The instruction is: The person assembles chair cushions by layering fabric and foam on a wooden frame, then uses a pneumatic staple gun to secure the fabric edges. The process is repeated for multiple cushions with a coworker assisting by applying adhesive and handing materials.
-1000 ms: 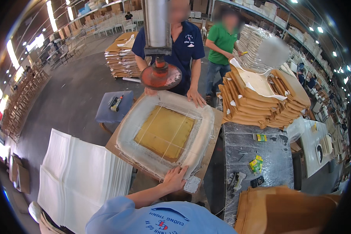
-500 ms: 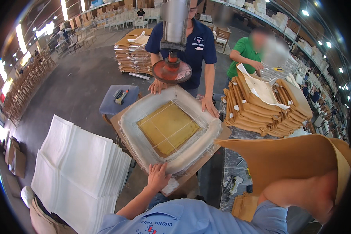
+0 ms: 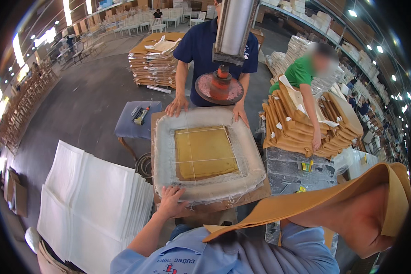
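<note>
A squarish form with a thick, pale padded rim (image 3: 165, 150) lies on a brown board in front of me. White strings cross the yellow panel (image 3: 205, 157) in its middle. My left hand (image 3: 172, 201) rests on the near left corner of the rim, fingers spread. At the right, my right hand (image 3: 367, 230) holds up a bent tan sheet (image 3: 278, 205), whose far end curls over it; the fingertips are hidden. The sheet's near end hangs over my chest. A co-worker's hands (image 3: 177, 105) touch the form's far edge.
A press with a round red plate (image 3: 219, 88) hangs over the form's far side. White sheets (image 3: 93, 196) are stacked at left, beside a blue stool (image 3: 134, 125) with tools. Brown covers (image 3: 301, 121) pile up at right, where a person in green reaches to the table (image 3: 283, 166).
The form has turned from a diamond slant to nearly square with me. The tan sheet has swung lower and leftward across my front. The person in green now reaches down past the brown pile.
</note>
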A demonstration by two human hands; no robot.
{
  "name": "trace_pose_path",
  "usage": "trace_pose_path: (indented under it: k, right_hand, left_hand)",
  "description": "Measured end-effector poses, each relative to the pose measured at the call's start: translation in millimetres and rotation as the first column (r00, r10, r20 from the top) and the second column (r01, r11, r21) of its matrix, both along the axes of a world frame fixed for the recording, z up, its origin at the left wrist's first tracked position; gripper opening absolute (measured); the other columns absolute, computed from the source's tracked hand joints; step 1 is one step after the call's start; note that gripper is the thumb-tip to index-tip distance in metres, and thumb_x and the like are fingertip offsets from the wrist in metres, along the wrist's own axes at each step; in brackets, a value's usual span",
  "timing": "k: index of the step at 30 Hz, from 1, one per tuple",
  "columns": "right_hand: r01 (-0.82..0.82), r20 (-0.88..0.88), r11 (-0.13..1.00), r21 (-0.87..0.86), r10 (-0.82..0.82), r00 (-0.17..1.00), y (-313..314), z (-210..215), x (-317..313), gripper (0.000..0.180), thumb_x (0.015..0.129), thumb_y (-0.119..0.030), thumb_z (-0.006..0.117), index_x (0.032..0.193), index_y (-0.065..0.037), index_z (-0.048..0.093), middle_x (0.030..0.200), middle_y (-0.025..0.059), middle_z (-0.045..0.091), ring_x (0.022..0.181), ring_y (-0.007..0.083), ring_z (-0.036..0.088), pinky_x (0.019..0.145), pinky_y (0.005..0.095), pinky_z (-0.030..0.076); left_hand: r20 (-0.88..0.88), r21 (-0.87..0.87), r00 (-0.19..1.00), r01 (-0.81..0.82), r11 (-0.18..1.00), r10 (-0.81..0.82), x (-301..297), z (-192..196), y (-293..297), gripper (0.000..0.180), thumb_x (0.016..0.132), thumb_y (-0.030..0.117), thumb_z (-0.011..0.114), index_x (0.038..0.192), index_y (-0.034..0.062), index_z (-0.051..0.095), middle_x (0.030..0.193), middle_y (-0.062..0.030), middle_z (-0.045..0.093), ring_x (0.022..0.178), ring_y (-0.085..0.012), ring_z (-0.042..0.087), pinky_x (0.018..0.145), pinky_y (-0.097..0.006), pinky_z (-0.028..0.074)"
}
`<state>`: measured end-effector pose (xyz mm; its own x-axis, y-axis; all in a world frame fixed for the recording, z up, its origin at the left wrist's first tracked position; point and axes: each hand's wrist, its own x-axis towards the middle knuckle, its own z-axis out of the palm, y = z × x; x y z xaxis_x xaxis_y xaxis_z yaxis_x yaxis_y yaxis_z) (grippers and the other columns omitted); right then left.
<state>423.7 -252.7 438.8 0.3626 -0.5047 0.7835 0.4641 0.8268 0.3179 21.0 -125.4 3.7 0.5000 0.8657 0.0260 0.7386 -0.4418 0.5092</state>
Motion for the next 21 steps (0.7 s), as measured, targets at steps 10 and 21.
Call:
trace_pose_path:
  k: [10, 21]
  right_hand:
    - [0.196, -0.023, 0.981, -0.017, -0.196, 0.98, 39, -35, -57, 0.033, 0.107, -0.028, 0.065, 0.111, 0.005, 0.069, 0.113, 0.0254, 0.071, 0.1, 0.039, 0.075, 0.098, 0.0604, 0.063]
    - [0.566, -0.118, 0.824, -0.003, -0.563, 0.818, 87, -46, -75, 0.027, 0.108, -0.022, 0.072, 0.11, 0.003, 0.065, 0.11, 0.0219, 0.069, 0.096, 0.0353, 0.076, 0.086, 0.0526, 0.067]
  left_hand:
    - [0.818, -0.522, 0.426, 0.831, 0.19, 0.386, -7, 105, 35, 0.118, 0.089, 0.072, 0.083, 0.174, 0.0169, 0.022, 0.174, -0.0241, 0.034, 0.155, -0.0382, 0.048, 0.129, -0.051, 0.037]
    - [0.572, -0.674, 0.732, 0.161, 0.721, 0.371, 32, 59, 70, 0.071, 0.094, 0.014, 0.089, 0.153, 0.0046, 0.051, 0.14, -0.0151, 0.063, 0.133, -0.0215, 0.064, 0.106, -0.034, 0.056]
